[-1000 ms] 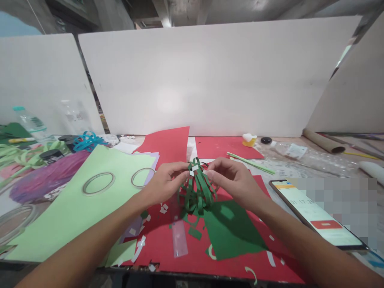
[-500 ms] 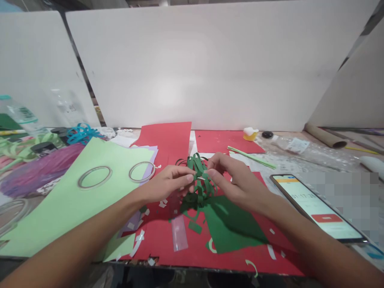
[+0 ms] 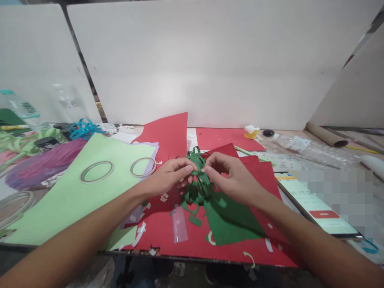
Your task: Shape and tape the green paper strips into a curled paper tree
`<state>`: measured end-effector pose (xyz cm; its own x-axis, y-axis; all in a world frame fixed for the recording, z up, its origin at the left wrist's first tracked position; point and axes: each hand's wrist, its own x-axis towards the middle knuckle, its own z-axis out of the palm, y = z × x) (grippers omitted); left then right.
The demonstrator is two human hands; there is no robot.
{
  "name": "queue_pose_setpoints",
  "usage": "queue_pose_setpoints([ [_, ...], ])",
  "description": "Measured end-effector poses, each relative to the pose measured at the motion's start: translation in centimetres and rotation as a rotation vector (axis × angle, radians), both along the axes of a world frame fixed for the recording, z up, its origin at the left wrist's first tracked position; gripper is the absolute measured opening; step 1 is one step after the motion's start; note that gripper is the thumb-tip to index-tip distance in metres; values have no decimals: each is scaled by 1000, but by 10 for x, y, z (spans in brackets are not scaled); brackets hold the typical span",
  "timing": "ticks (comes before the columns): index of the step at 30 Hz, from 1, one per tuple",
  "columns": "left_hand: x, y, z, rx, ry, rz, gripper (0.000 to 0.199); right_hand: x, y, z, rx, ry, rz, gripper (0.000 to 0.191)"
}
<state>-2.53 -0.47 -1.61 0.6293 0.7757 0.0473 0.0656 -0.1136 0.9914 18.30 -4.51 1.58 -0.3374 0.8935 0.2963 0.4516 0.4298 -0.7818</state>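
A looped bundle of dark green paper strips (image 3: 196, 193) hangs between my hands, its curled loops spreading above and below the middle. My left hand (image 3: 175, 174) is closed on the middle of the bundle, thumb and forefinger pinching the strips. Just to the right, my right hand (image 3: 229, 174) is closed in a pinch at the bundle's middle, with a tiny pale piece, perhaps tape, at its fingertips. A dark green paper sheet (image 3: 231, 226) lies below my right hand. Under it is red paper (image 3: 192, 250), strewn with white and green scraps.
Light green sheets (image 3: 66, 200) with tape rolls (image 3: 97, 172) lie at left. Behind them are a blue ribbon bundle (image 3: 85, 129) and a pink plastic bag (image 3: 45, 166). A phone (image 3: 319, 204) lies at right, near a cardboard tube (image 3: 327, 135). A white board (image 3: 192, 64) stands behind.
The red paper beside my right hand has risen at its far edge and now partly covers the light green strips and the phone's edge. Both hands stay at the bundle.
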Motion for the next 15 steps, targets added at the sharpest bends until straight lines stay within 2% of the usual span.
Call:
queue_pose_setpoints([
  [4, 1, 0, 2, 2, -38, 5, 31, -3, -2, -2, -3, 28, 8, 9],
  [9, 0, 0, 5, 45, 47, -32, 34, -4, -1, -2, 25, -8, -2, 11],
  [15, 1, -2, 6, 67, 37, -47, 36, -3, 0, -4, -5, -35, -11, 11],
])
